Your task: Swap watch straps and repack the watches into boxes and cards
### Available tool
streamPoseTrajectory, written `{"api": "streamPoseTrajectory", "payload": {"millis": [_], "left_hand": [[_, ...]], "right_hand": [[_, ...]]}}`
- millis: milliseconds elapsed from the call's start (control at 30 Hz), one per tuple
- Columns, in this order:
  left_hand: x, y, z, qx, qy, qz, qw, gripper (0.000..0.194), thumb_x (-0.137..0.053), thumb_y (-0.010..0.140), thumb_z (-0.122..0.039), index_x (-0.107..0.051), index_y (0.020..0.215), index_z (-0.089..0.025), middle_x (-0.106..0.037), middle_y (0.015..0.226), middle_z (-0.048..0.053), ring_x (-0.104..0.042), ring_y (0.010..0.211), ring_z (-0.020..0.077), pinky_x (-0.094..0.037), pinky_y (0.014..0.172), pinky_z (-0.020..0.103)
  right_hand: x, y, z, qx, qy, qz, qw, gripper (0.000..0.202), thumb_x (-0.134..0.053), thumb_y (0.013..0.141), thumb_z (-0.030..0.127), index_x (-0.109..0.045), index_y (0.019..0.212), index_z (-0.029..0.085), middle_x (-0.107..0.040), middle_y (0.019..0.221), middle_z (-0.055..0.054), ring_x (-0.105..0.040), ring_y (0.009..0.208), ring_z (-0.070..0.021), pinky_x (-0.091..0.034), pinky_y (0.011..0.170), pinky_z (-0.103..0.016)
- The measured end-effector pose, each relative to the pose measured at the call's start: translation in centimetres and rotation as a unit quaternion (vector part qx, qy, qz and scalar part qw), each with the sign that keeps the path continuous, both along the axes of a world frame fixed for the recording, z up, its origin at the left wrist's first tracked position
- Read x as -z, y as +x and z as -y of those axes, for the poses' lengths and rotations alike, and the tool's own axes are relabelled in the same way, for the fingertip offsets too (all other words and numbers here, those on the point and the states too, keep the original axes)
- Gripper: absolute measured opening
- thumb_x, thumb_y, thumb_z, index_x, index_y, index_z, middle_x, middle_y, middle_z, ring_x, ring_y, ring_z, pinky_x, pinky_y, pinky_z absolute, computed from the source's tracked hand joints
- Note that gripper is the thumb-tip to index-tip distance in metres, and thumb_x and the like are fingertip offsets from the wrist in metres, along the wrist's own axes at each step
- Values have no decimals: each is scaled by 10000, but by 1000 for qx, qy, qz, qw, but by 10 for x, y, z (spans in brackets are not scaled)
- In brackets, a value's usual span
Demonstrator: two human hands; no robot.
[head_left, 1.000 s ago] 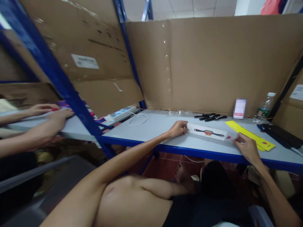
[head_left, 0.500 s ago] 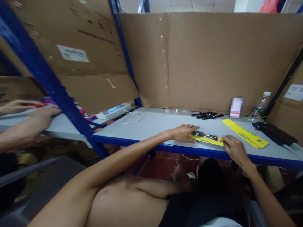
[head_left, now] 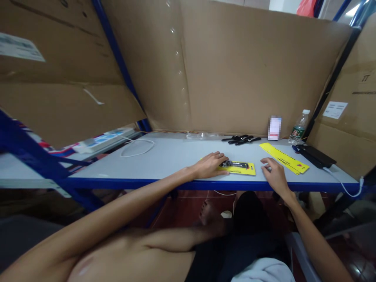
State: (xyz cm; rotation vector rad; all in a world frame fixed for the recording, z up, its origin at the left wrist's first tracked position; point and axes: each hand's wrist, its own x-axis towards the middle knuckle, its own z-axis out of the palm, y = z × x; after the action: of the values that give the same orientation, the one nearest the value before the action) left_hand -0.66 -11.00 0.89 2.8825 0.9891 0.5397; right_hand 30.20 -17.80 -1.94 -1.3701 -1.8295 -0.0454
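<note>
Now | left hand's (head_left: 210,164) grip pins a yellow card (head_left: 250,169), lettering (head_left: 236,171) too small to read | right hand (head_left: 275,174) beside it, grip loosely wide

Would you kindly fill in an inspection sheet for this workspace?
Surface: grey tabletop with a blue front edge.
Work items: yellow card bearing a black tool, apparently a spokeshave; yellow card stack to the right; loose black tools behind.
Clutter: clear plastic packaging, phone, bottle, black case.
Hands: left hand lies over the yellow card; right hand is off its right end, holding nothing visible.
Cables: white cable loop, left; white charging cable, right.
Surroundings: cardboard panel behind; white power strip at left.
</note>
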Motion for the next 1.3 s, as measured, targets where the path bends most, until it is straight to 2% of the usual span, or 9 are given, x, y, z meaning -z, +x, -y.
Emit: {"api": "streamPoseTrajectory", "payload": {"millis": [233, 467, 567, 633, 800, 933, 1033, 1167, 1300], "left_hand": [[-6, -25, -11, -79, -7, -12, 997, 483, -699, 843, -566, -715, 1137, -182, -686, 1016, 133, -640, 970, 292, -453, 884, 349], [-26, -99, -43, -224, 7, -1, 975, 468, -682, 856, -566, -752, 1112, -181, -725, 823, 95, -656, 774, 230, -413, 721, 268], [-31, -134, -56, -338, 59, 19, 939, 478, -642, 895, -554, -753, 1135, -156, -749, 840, 125, -685, 814, 252, -419, 718, 265], [-32, -156, -63, -437, 81, 28, 895, 511, -596, 916, -582, -757, 1145, -154, -767, 913, 161, -710, 897, 292, -443, 742, 284], [-26, -203, -80, -588, 12, -85, 804, 663, -497, 921, -692, -754, 1088, -104, -734, 1120, 271, -697, 1057, 394, -497, 814, 376], [-11, -224, -90, -589, 10, -166, 790, 639, -521, 930, -643, -694, 1186, -83, -698, 1205, 278, -660, 1132, 425, -507, 877, 439], [-6, -223, -97, -576, 59, -167, 798, 650, -402, 1001, -586, -582, 1342, -62, -647, 1273, 301, -619, 1187, 430, -494, 915, 474], [-15, -198, -113, -483, 99, -191, 848, 696, -357, 1018, -583, -422, 1492, -78, -561, 1388, 307, -552, 1273, 420, -462, 979, 492], [-25, -152, -142, -355, 84, -237, 900, 740, -431, 997, -600, -316, 1577, -157, -535, 1459, 251, -522, 1328, 392, -413, 1054, 495]], "right_hand": [[8, 6, -6, -8, 41, 3, 999, 156, -520, 896, 252, -667, 915, 202, -719, 951, -74, -674, 770, -219, -503, 784, -349], [14, 3, -7, 10, 51, 33, 998, 187, -503, 922, 241, -687, 919, 205, -721, 973, -78, -680, 808, -224, -486, 770, -339], [16, 0, -7, 26, 44, 46, 998, 189, -504, 926, 228, -692, 932, 207, -724, 983, -75, -676, 796, -217, -474, 751, -331], [17, -2, -6, 37, 42, 56, 997, 185, -509, 930, 221, -694, 937, 212, -728, 991, -72, -675, 802, -221, -464, 731, -327], [18, -7, -3, 52, 58, 76, 994, 180, -518, 940, 202, -695, 913, 222, -725, 964, -68, -661, 821, -228, -426, 681, -316], [16, -9, -2, 50, 48, 81, 994, 184, -515, 951, 200, -695, 917, 219, -718, 955, -69, -651, 822, -222, -415, 675, -311], [15, -10, 0, 58, 43, 92, 993, 186, -511, 958, 204, -693, 922, 212, -717, 968, -72, -648, 832, -220, -412, 682, -312], [13, -13, 2, 68, 32, 99, 992, 184, -511, 954, 194, -690, 914, 205, -711, 953, -75, -643, 842, -221, -408, 686, -313], [10, -16, 3, 70, 24, 100, 992, 195, -500, 962, 182, -687, 911, 204, -704, 937, -72, -635, 836, -215, -397, 685, -307]]}}
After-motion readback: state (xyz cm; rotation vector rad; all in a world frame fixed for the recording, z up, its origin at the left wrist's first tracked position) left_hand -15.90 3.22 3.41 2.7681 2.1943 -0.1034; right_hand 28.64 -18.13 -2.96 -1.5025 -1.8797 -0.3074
